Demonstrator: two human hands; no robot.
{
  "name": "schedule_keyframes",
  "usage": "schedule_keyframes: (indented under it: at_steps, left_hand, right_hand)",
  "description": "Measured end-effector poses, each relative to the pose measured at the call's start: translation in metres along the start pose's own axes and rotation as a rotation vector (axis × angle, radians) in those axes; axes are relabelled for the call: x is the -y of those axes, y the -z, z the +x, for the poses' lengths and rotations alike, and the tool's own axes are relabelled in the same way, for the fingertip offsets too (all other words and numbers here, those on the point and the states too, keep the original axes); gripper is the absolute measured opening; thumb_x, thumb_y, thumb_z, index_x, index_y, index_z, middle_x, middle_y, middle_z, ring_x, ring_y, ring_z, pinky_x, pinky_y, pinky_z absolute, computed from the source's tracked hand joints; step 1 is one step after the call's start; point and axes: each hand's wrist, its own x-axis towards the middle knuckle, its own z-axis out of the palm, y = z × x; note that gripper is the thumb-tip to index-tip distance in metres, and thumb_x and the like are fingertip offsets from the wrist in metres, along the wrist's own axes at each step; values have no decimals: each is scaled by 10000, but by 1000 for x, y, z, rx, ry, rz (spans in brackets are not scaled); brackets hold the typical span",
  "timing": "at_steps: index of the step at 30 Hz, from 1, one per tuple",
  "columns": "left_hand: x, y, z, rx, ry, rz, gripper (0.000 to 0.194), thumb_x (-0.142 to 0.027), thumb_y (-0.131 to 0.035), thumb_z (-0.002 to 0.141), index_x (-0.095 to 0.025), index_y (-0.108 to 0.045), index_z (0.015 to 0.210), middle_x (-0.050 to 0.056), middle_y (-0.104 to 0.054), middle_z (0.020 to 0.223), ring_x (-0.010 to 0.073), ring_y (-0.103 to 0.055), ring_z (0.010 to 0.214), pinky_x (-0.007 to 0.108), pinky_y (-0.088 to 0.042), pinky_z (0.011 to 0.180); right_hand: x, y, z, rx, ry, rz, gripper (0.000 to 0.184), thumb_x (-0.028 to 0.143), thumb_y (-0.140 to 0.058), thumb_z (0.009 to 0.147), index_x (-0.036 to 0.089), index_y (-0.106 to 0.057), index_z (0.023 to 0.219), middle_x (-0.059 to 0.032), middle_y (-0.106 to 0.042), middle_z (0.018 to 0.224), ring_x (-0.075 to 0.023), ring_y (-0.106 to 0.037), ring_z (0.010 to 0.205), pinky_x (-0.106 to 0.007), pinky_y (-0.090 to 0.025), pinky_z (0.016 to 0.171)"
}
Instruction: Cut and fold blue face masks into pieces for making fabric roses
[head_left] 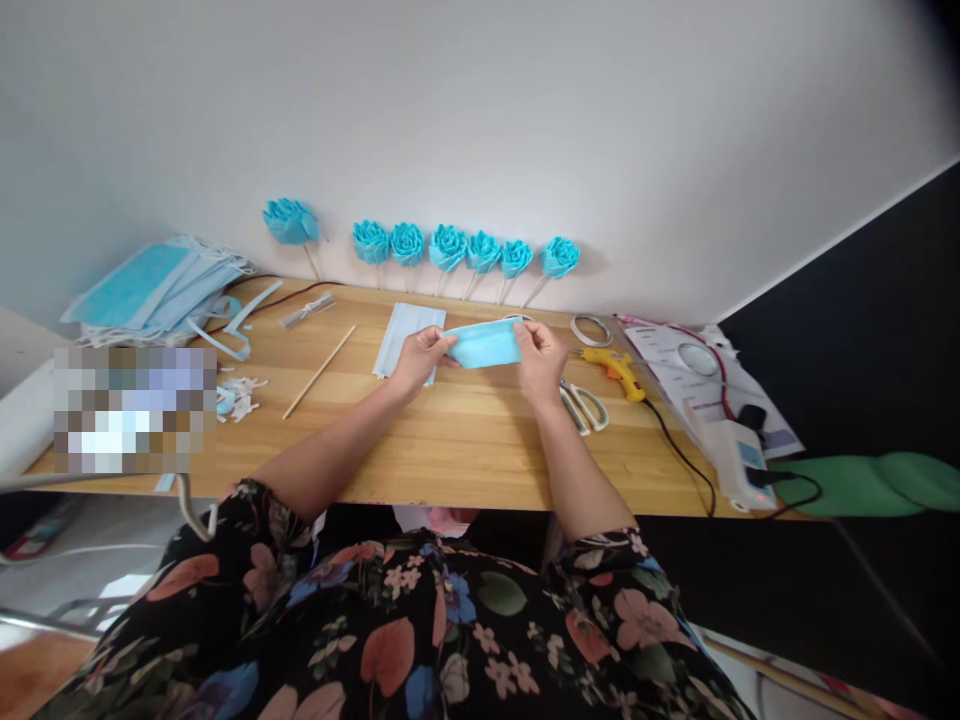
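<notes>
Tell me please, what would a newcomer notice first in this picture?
Probably the row of bright blue flowers on thin sticks, standing against the pale wall. Next, the blue piece stretched between the left hand and right hand, then the yellow glue gun lying to their right.

A pale plain wall (465,120) rises behind a wooden table (465,450).

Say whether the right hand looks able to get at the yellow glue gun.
Probably yes: the yellow glue gun lies uncovered beside the right hand, with nothing standing between them. That hand would likely need to release the blue mask fabric first.
</notes>
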Motion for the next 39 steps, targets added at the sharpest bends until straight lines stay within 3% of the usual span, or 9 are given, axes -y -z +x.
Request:
schedule_keyframes:
  at_steps: [3, 9, 19, 23, 29, 32, 35, 39]
  left_hand:
    - [-3, -1, -2, 18, 8, 33, 505, -512, -881, 601, -157, -528, 673, -65, -559, 597, 77, -587, 520, 230, -551, 534]
    - [-7, -3, -7, 100, 27, 171, 489, -540, -840, 662, -175, -517, 692, -46, -574, 501, 82, -518, 407, 202, -360, 407]
    - [1, -4, -14, 466, 62, 269, 492, -583, -787, 690, -174, -517, 734, 27, -690, 642, 96, -595, 519, 202, -410, 472]
    - [-1, -2, -14, 563, 88, 304, 469, -556, -794, 693, -168, -538, 753, 45, -708, 724, 129, -651, 638, 237, -481, 584]
    - [-7, -2, -13, 384, -144, 276, 543, -590, -701, 796, -181, -608, 1142, 111, -694, 1184, 246, -655, 1105, 347, -509, 912]
    - [-6, -2, -11, 345, -201, 280, 616, -632, -643, 830, -175, -583, 1239, 145, -670, 1257, 281, -605, 1215, 402, -455, 1022]
    - [-2, -2, -10, 334, -211, 378, 577, -629, -662, 808, -154, -646, 1135, 116, -708, 1123, 247, -643, 1074, 353, -483, 923]
    - [-2, -6, -15, 340, -154, 498, 485, -615, -683, 772, -132, -644, 743, 10, -609, 680, 142, -571, 684, 260, -419, 631]
  right_hand:
    - [-3, 2, 2, -8, 10, 5, 351, 524, -652, 816, 174, -675, 801, 2, -602, 691, -139, -514, 635, -275, -452, 631]
    - [-3, 7, 5, 13, -2, 14, 389, 566, -620, 841, 181, -671, 830, -15, -653, 724, -158, -576, 652, -286, -485, 632]
    - [1, 16, 10, 2, 20, -5, 327, 496, -659, 825, 173, -690, 783, -1, -613, 659, -146, -532, 604, -282, -442, 586]
    - [3, 15, 9, 49, 24, -33, 314, 485, -672, 803, 175, -714, 780, -14, -643, 674, -160, -551, 629, -290, -453, 594]
    - [6, 12, 2, 197, 78, -62, 259, 429, -685, 811, 177, -738, 778, -5, -668, 694, -135, -550, 622, -267, -448, 597]
    - [10, 8, -5, 309, 115, -104, 253, 419, -680, 824, 181, -746, 770, -6, -688, 697, -134, -580, 629, -255, -451, 601]
    - [15, 3, -12, 408, 187, -135, 254, 418, -671, 840, 189, -764, 784, -20, -724, 728, -150, -625, 663, -264, -483, 645]
    - [18, -1, -17, 429, 183, -109, 246, 431, -690, 830, 199, -766, 807, -26, -728, 752, -160, -633, 684, -284, -510, 681]
